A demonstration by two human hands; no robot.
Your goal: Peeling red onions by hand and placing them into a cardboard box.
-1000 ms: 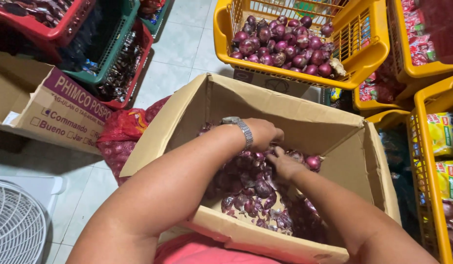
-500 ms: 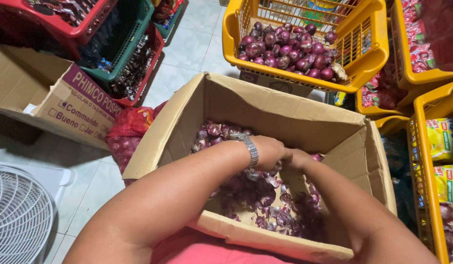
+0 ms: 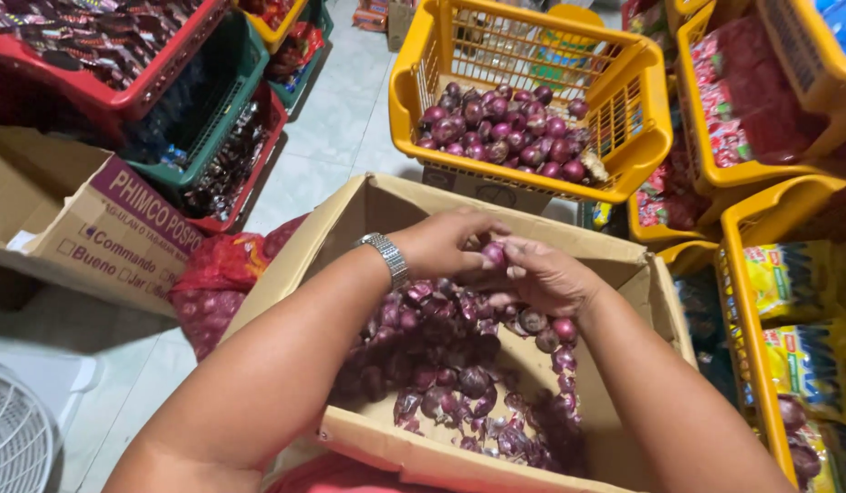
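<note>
— Holding one small red onion [image 3: 492,255] between both hands, is that it?

— Yes. The left hand [image 3: 444,241] and the right hand [image 3: 543,276] meet over the middle of the box [image 3: 300,274], fingertips together, and the onion sits pinched between them. It is lifted clear of the heap, up near the far wall of the box.

— How tight is the grip?

— Narrow on both sides. The left fingers curl down around the onion from above; the right fingers close on it from the other side. Only a bit of purple skin shows between them. A metal watch [image 3: 387,257] sits on the left wrist.

— And under the hands?

— Loose onions [image 3: 441,365] and a lot of dry purple peel, spread along the box floor. A few round ones lie just below the right palm. The pile is thicker on the left side; bare cardboard shows toward the right.

— What else is around?

— Straight ahead, a yellow basket [image 3: 642,137] with more red onions heaped in it, well apart from the hands. To the left of the box, touching its side, a red mesh sack [image 3: 224,274] on the tiled floor. Farther left, another carton [image 3: 85,237] lying open, and above it red and green crates [image 3: 213,100] of dark packets. On the right, more yellow baskets with bright packets [image 3: 806,292]. A white fan grille [image 3: 17,438] shows at the bottom left corner.
</note>
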